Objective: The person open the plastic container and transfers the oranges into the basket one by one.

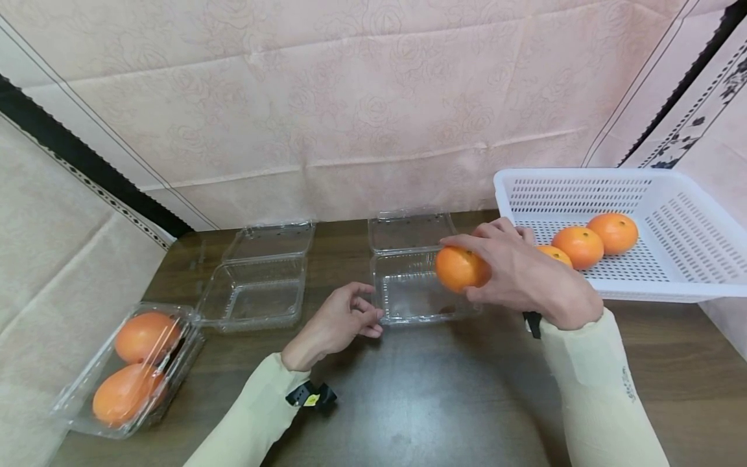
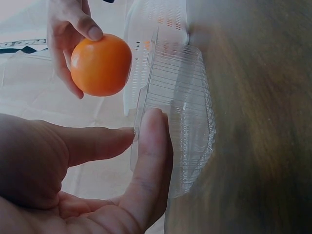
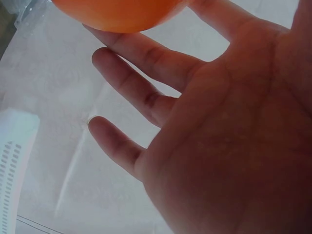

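Observation:
In the head view my right hand (image 1: 516, 272) holds an orange (image 1: 458, 269) between thumb and fingertips, above the right part of an open clear plastic clamshell box (image 1: 408, 298). The right wrist view shows only the lower part of this orange (image 3: 126, 14), with the other fingers spread beside it. My left hand (image 1: 344, 314) is at the box's left side. Up close in the left wrist view, its thumb and index finger pinch the rim of the box (image 2: 180, 112). The hinged lid (image 1: 411, 232) lies folded back toward the wall.
To the left stands another open clamshell box (image 1: 265, 292). A closed clamshell box (image 1: 166, 405) with two oranges sits at the table's left edge. The white perforated basket (image 1: 659, 288) at the right holds several oranges (image 1: 578, 246). A pink cloth (image 1: 350, 97) hangs behind the table.

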The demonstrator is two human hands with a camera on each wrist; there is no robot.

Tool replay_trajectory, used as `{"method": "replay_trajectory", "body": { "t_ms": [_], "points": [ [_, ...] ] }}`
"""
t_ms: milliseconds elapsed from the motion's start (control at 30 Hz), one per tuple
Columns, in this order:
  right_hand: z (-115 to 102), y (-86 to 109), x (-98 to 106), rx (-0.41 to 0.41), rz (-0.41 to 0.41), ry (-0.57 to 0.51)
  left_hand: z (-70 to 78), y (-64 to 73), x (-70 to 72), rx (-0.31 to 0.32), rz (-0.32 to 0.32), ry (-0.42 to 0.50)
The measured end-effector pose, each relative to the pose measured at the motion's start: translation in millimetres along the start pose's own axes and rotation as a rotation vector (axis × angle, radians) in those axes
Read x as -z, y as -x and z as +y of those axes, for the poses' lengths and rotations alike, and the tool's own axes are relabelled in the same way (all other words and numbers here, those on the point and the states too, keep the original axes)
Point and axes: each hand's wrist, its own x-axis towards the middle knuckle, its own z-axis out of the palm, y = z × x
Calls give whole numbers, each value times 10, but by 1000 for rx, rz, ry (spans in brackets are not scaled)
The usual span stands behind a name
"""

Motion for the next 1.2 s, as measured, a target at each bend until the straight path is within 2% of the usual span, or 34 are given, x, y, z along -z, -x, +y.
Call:
{"method": "replay_trajectory", "body": {
  "t_ms": [1200],
  "points": [
    [97, 110, 143, -30, 20, 12, 5, 3, 7, -4, -5, -11]
  ]
}}
